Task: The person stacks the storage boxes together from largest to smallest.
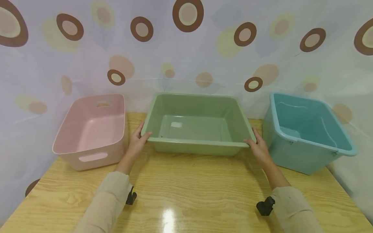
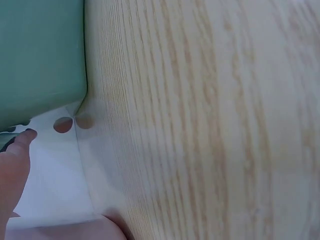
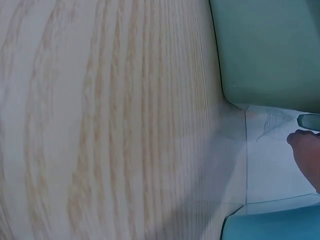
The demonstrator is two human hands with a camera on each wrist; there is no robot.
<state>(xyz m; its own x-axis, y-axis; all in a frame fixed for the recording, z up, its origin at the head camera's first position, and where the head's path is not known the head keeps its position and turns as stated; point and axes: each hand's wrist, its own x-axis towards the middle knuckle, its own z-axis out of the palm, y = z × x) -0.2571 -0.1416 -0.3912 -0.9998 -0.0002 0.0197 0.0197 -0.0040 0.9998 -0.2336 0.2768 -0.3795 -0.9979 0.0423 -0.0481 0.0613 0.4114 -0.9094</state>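
A green rectangular basin (image 1: 195, 147) stands in the middle of the table near the back, and nothing lies inside it. My left hand (image 1: 137, 141) grips its rim at the near left corner, thumb over the edge and fingers beneath. At the near right corner my right hand (image 1: 258, 147) holds the rim the same way. In the left wrist view the basin's wall (image 2: 42, 55) rises beside the left hand (image 2: 15, 167). The right wrist view shows the right hand (image 3: 306, 155) at the rim, under the basin's corner (image 3: 270, 60).
Left of the green basin is a pink basket (image 1: 93, 129) with handle slots. A taller blue bin (image 1: 297, 152) stands on the right. Behind the wooden table (image 1: 192, 194) hangs a cloth (image 1: 186, 58) with a circle print. Both sleeves carry small black devices.
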